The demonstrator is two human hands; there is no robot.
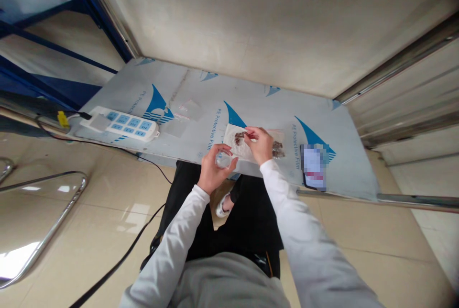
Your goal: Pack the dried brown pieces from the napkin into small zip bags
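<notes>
the small clear container (223, 159) sits gripped in the curled fingers of the left hand (214, 170), held at the near edge of the counter (251, 102), mouth facing up. at its two o'clock, just beside it, the right hand (261, 144) pinches a small dark piece (247, 135) over the white paper (233, 143) strewn with dark bits, so the right hand is nearer those bits. a power strip (124, 123) lies at ten o'clock, a phone (314, 167) at three o'clock.
</notes>
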